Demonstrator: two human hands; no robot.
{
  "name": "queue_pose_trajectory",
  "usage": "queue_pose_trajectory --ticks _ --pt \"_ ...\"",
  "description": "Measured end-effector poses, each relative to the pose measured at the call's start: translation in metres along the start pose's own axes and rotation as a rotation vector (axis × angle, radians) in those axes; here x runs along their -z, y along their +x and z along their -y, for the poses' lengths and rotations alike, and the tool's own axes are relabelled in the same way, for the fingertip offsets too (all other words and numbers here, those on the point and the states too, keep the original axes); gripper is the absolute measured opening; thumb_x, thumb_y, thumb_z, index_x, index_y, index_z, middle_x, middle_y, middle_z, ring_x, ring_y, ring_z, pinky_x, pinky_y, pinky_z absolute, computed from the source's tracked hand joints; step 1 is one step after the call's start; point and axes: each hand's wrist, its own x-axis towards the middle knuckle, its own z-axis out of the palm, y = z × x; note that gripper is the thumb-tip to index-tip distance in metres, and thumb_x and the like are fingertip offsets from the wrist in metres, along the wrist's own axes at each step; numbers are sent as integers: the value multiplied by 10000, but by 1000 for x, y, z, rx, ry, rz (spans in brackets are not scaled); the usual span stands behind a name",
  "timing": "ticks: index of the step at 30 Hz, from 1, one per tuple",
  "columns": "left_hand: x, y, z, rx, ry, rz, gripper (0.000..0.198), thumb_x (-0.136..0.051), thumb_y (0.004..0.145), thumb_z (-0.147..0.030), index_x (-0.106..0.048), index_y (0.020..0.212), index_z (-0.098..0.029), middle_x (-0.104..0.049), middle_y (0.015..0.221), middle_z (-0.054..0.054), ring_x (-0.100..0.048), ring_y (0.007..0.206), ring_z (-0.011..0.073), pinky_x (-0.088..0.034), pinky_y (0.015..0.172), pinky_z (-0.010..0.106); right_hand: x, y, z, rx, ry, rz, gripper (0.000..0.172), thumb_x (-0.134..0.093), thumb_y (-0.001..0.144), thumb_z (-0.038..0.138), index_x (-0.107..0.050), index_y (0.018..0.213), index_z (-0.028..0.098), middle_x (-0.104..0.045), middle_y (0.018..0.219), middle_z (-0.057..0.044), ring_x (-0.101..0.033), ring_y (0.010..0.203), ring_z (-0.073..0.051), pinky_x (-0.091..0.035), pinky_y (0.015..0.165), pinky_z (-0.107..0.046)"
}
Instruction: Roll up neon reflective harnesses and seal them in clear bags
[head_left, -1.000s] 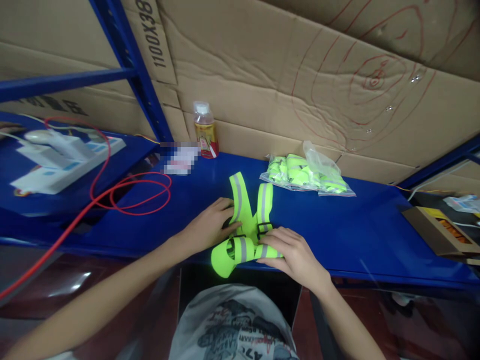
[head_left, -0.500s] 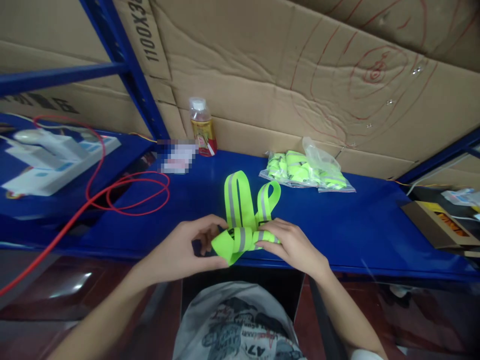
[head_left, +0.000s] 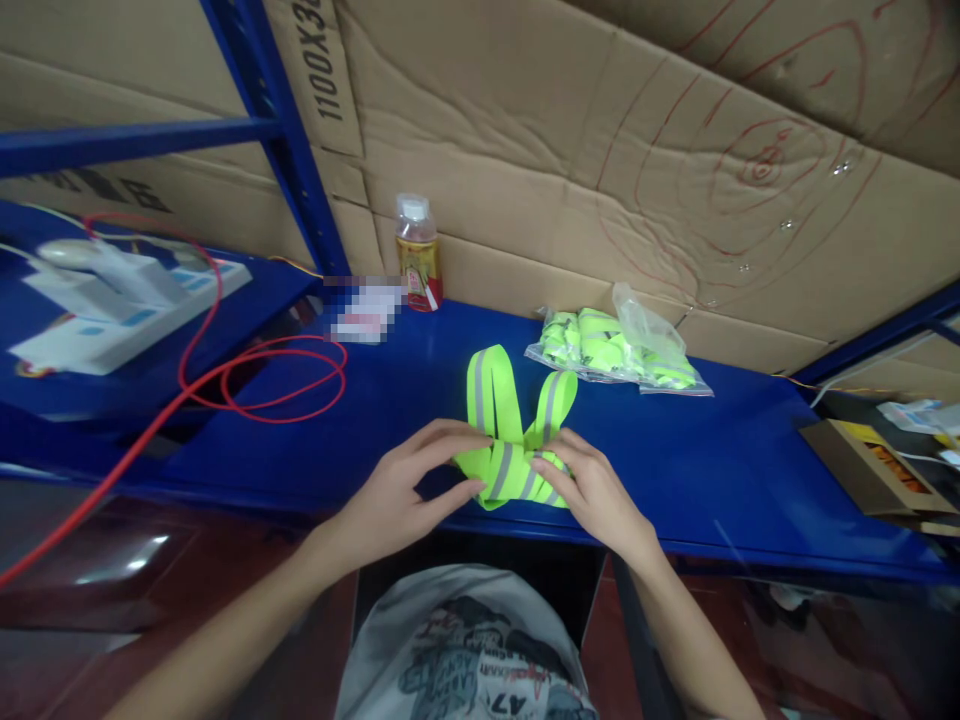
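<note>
A bright yellow-green reflective strap with a grey stripe lies partly bundled near the front edge of the blue table. Two loops of it extend away from me behind the bundle. At the bundle's left end, my left hand has its thumb and fingers on either side of the folded strap, with a gap between them. My right hand is closed over the right end, thumb and fingers on the band. Its fingers cover part of the folds there.
Clear bags of similar green straps lie at the back. A drink bottle stands by the cardboard wall. A red cable loops at left, near a white power strip. An open carton sits at right.
My left hand has shifted right and now has its fingers around the strap's left end. The pointed flap there is tucked in, and the bundle looks more compact. The view has shifted slightly.
</note>
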Motion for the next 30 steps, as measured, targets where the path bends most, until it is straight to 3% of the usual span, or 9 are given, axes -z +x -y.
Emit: queue_pose_trajectory --ticks 3,5,8,12,15,17,19,25,30 --pt "-6 -4 3 -87 96 118 531 -851 961 -379 -698 1462 -291 -592 1567 131 -631 1435 300 -545 1238 453 -4 2 -2 -21 -2 -11 445 -523 1142 509 -673 859 199 -654 907 -38 -683 864 -198 -499 800 -296" --pt "-10 -6 7 -118 165 128 691 -910 902 -406 -640 1532 -321 -560 1602 130 -609 1452 319 -562 1221 482 -8 3 -4 -72 -22 -40 372 -573 1115 545 -696 999 214 -657 833 -5 -676 773 -193 -479 720 -289" --pt "-18 -4 12 -179 257 55 556 -852 960 -353 -668 1482 -297 -631 1496 123 -606 1410 315 -570 1192 513 -14 4 -4 -95 -155 -209 355 -657 1066 569 -650 1144 222 -653 801 19 -649 687 -188 -443 625 -282" --pt "-21 5 10 -174 307 75 457 -781 1015 -390 -690 1430 -224 -668 1430 138 -607 1364 320 -559 1179 523 -17 -2 -5 164 -347 -390 239 -652 1094 399 -679 947 212 -713 955 -68 -690 843 -213 -530 738 -324" --pt "-18 12 6 -115 291 151 399 -727 1048 -461 -718 1356 -208 -732 1306 110 -663 1256 302 -565 1140 505 -11 -11 -11 313 -326 -290 222 -785 1004 414 -750 1082 209 -771 1040 -102 -738 953 -277 -610 849 -418" --pt "-15 16 3 -86 281 168 385 -707 1056 -493 -741 1310 -205 -731 1260 102 -667 1210 295 -561 1117 491 -6 -16 -17 312 -267 -212 401 -831 964 433 -736 1301 238 -785 1208 -123 -755 1099 -321 -636 946 -484" --pt "-13 19 0 -58 260 171 389 -690 1062 -507 -753 1300 -205 -707 1264 105 -654 1216 295 -552 1112 479 -2 -21 -22 280 -195 -164 442 -791 1000 392 -689 1420 298 -779 1312 -108 -747 1203 -325 -632 1017 -504" --pt "-10 27 -2 177 75 202 408 -680 1043 -578 -750 1222 -219 -762 1141 57 -731 1023 254 -590 921 391 3 -24 -21 13 46 -82 318 -707 1044 464 -692 1330 325 -799 1229 -65 -791 1088 -292 -644 912 -403" --pt "-15 23 0 131 226 -11 418 -588 1093 -542 -779 1305 -236 -702 1267 107 -684 1216 294 -542 1131 461 3 -11 -9 -59 62 -45 302 -581 1108 502 -727 1276 300 -804 1209 -59 -783 1042 -271 -599 895 -362"
